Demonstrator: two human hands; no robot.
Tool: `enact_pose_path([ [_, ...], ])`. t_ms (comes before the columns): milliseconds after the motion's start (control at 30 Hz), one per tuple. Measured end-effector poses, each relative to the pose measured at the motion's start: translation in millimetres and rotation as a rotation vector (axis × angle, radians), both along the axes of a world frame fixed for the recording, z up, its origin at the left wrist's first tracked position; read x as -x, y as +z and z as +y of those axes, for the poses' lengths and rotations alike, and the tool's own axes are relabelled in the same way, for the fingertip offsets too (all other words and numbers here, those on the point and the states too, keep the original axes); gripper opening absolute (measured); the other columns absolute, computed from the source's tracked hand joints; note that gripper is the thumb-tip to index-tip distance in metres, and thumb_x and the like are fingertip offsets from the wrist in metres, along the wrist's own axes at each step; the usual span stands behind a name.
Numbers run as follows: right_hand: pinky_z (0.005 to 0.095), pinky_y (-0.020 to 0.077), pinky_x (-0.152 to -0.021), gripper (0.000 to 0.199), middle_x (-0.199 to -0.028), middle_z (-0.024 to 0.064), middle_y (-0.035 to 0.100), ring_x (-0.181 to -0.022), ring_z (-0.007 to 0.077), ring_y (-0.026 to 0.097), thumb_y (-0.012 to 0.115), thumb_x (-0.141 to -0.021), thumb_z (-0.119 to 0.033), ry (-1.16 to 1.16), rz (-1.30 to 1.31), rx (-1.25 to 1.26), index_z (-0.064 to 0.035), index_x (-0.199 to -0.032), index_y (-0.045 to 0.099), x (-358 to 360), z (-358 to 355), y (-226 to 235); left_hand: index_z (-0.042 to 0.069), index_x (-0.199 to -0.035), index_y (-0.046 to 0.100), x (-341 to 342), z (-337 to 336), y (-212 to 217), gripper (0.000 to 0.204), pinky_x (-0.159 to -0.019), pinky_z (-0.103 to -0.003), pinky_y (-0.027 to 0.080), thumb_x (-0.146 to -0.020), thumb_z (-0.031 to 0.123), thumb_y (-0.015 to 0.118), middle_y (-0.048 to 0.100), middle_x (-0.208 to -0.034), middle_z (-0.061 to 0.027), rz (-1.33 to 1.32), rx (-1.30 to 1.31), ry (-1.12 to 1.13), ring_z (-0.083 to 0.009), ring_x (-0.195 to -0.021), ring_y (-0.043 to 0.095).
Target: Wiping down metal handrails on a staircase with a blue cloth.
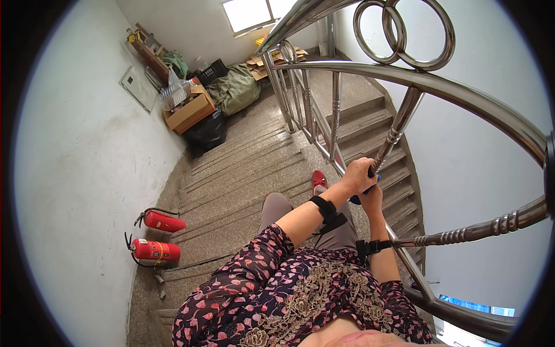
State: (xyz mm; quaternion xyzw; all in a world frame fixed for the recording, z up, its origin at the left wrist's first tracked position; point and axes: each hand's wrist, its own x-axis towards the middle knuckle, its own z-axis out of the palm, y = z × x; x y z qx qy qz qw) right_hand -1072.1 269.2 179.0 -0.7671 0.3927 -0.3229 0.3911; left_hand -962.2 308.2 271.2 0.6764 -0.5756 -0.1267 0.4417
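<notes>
Both my hands are closed around one shiny metal baluster [393,137] of the stair railing, low on its shaft. My left hand [359,175] sits slightly higher and nearer the left side. Just below and to the right, touching it, is my right hand [373,198]. A dark blue piece [355,200] that looks like cloth shows between and beside my fingers, against the metal. Most of it is hidden by my hands. The baluster runs from the curved upper rail [439,81] down behind my hands.
Worn stone steps [243,168] lie to my left, and another flight [370,124] lies beyond the railing. Two red fire extinguishers [156,250] stand by the left wall. At the landing are a cardboard box [191,113], a green sack [236,89] and a black bag [206,132].
</notes>
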Motion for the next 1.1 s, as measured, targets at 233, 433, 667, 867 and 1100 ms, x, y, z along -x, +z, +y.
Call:
enact_pose_path([
  [233, 0.0421, 0.0490, -0.078, 0.061, -0.102, 0.0188, 0.065, -0.099, 0.0366, 0.061, 0.076, -0.069, -0.032, 0.069, 0.027, 0.036, -0.0056, -0.120, 0.053, 0.5, -2.2, -5.6, 0.001, -0.081, 0.056, 1.7, -0.1, -6.4, 0.026, -0.074, -0.044, 0.047, -0.066, 0.014, 0.073, 0.057, -0.083, -0.0171, -0.003, 0.002, 0.013, -0.0376, -0.084, 0.058],
  [433, 0.0436, 0.0496, -0.070, 0.039, -0.090, 0.0207, 0.067, -0.090, 0.0385, 0.063, 0.071, -0.075, -0.027, 0.053, 0.071, 0.123, -0.0047, -0.105, 0.061, 0.8, -8.3, -13.8, 0.000, -0.079, 0.057, 5.1, 3.0, -15.6, 0.028, -0.070, -0.042, 0.048, -0.071, 0.020, 0.074, 0.058, -0.077, -0.0173, -0.028, 0.002, 0.042, -0.0360, -0.076, 0.059],
  [667, 0.0451, 0.0494, -0.065, 0.028, -0.079, 0.0190, 0.067, -0.081, 0.0384, 0.064, 0.068, -0.077, -0.028, -0.035, 0.118, 0.134, -0.0060, -0.094, 0.065, -2.4, -0.1, -8.9, 0.000, -0.079, 0.062, 6.0, 8.1, -21.0, 0.029, -0.068, -0.040, 0.050, -0.071, 0.024, 0.076, 0.063, -0.077, -0.0168, -0.020, -0.021, 0.058, -0.0341, -0.074, 0.063],
  [867, 0.0454, 0.0497, -0.064, 0.030, -0.076, 0.0196, 0.066, -0.078, 0.0385, 0.065, 0.070, -0.076, -0.029, -0.067, 0.296, 0.135, -0.0055, -0.093, 0.064, 1.2, 1.1, -4.9, 0.001, -0.080, 0.063, 6.0, 11.8, -11.2, 0.027, -0.068, -0.039, 0.050, -0.071, 0.024, 0.076, 0.064, -0.076, -0.0170, 0.023, -0.101, 0.069, -0.0345, -0.074, 0.063],
  [1100, 0.0441, 0.0503, -0.066, 0.029, -0.076, 0.0213, 0.065, -0.078, 0.0392, 0.065, 0.076, -0.071, -0.020, -0.117, 0.118, 0.178, 0.0007, -0.087, 0.064, 15.3, 12.9, 21.1, 0.002, -0.090, 0.063, 6.4, 16.7, 29.4, 0.028, -0.069, -0.036, 0.050, -0.073, 0.021, 0.075, 0.064, -0.078, -0.0176, 0.074, 0.030, 0.071, -0.0343, -0.076, 0.064],
])
